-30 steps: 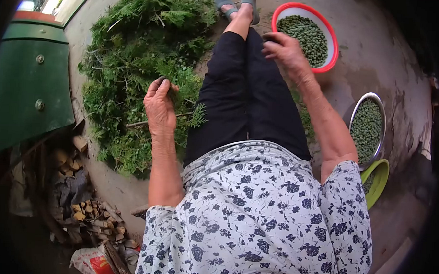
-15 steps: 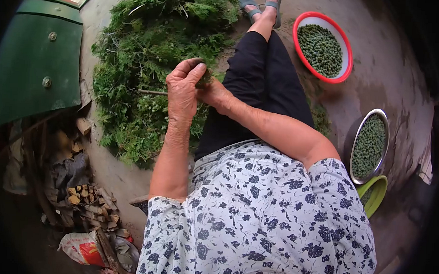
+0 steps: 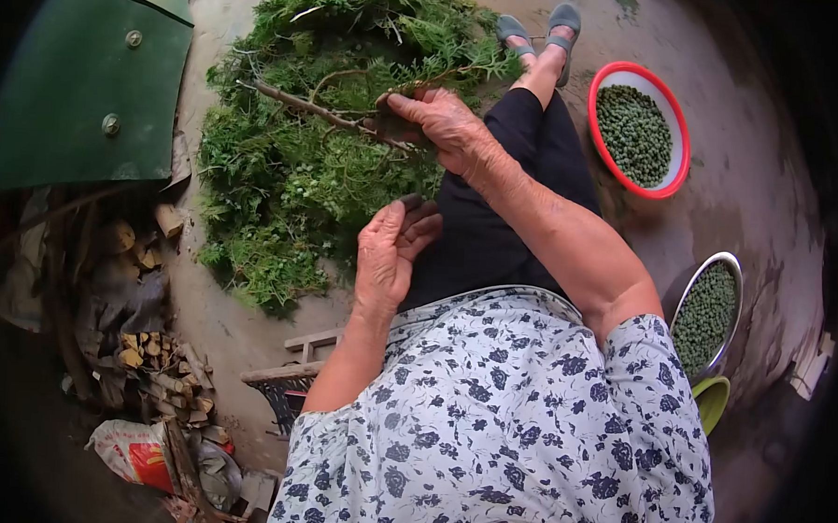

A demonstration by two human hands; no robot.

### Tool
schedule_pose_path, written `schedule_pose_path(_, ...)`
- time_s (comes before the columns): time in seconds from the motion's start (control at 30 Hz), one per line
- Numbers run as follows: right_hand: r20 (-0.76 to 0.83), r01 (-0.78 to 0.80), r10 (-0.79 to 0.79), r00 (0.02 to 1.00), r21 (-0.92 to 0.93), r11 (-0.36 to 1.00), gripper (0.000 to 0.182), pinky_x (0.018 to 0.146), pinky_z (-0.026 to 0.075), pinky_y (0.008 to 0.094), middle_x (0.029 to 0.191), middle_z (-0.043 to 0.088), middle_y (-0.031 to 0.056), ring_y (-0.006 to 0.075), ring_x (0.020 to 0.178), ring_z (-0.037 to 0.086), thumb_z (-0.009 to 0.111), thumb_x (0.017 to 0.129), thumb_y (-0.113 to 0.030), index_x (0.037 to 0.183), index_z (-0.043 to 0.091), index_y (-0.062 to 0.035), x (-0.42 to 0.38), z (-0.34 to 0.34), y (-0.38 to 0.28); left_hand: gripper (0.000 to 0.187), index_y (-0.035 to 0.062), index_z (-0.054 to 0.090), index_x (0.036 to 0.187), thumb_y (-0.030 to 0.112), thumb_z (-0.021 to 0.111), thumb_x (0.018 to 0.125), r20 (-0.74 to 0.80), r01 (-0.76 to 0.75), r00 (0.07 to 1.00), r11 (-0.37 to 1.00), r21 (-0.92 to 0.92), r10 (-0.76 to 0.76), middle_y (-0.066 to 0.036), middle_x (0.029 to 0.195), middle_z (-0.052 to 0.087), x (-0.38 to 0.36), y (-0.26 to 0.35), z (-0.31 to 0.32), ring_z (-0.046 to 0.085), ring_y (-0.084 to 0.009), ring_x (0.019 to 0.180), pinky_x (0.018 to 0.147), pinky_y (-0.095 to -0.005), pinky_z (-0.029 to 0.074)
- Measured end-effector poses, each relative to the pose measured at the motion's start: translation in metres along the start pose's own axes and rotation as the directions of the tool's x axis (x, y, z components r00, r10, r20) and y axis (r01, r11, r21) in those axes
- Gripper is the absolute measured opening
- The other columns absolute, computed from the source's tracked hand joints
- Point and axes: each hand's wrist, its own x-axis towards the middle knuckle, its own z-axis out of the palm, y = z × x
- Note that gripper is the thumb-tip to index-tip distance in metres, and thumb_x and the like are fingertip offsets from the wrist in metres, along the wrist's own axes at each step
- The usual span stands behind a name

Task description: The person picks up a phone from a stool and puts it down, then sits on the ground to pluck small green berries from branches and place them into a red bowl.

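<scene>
Brown branch (image 3: 304, 105) pointed toward ten o'clock, pinched by the right hand (image 3: 455, 132), ideally firmly, while the left hand (image 3: 386, 260) hung half-open.

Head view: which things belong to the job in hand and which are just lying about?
Likely the job: evergreen branch in the right hand, heap of evergreen cuttings, small green fruits, red-rimmed basin, metal bowl, lime-green bowl.

Likely just lying about: chopped firewood, printed sack, green panel.
</scene>
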Motion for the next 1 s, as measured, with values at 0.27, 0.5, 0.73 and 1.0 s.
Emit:
schedule_pose_path(0.27,0.287,0.167,-0.175,0.942,0.05,0.985,0.018,0.078,0.049,0.0277,0.094,0.065,0.006,0.0144,0.086,0.061,0.061,0.085,-0.012,0.099,0.063,-0.0012,-0.03,0.008,-0.031,0.056,-0.007,0.043,0.114,0.044,0.038,0.092,0.207,0.114,0.978,0.866,-0.487,-0.012,-0.022,0.116,0.051,0.06,0.042,0.008,0.05,-0.0346,0.11,0.093,-0.0488,0.041)
schedule_pose_path(0.5,0.441,0.214,-0.131,0.888,-0.145,0.966,0.017,0.084,0.045,0.0265,0.094,0.065,0.0024,0.0104,0.089,0.057,0.063,0.082,-0.008,0.098,0.065,-0.0031,-0.074,-0.007,-0.014,0.046,-0.0127,0.048,0.108,0.03,0.05,0.091,0.351,0.219,0.935,0.857,-0.466,-0.047,-0.019,0.093,0.061,0.078,0.035,-0.002,0.062,-0.0258,0.089,0.072,-0.0336,0.057)
schedule_pose_path(0.73,0.43,0.023,-0.034,0.902,0.03,0.999,0.035,0.089,0.044,0.0271,0.106,0.061,0.0091,0.0174,0.099,0.057,0.064,0.08,-0.005,0.114,0.055,0.0013,-0.096,-0.02,-0.015,0.016,-0.007,0.054,0.097,0.001,0.056,0.084,0.137,-0.175,0.965,0.939,-0.298,0.223,-0.023,0.105,0.058,0.07,0.052,0.002,0.064,-0.0258,0.084,0.072,-0.0342,0.058)
schedule_pose_path(1.0,0.036,0.155,-0.159,0.987,-0.518,0.841,0.027,0.079,0.045,0.0237,0.093,0.062,0.0046,0.0089,0.085,0.056,0.059,0.084,-0.011,0.106,0.058,0.0032,-0.094,-0.051,0.002,0.032,-0.0047,0.047,0.111,0.003,0.059,0.083,0.139,-0.444,0.892,0.892,0.081,0.431,-0.02,0.104,0.06,0.076,0.084,0.009,0.065,-0.0236,0.079,0.067,-0.0334,0.057)
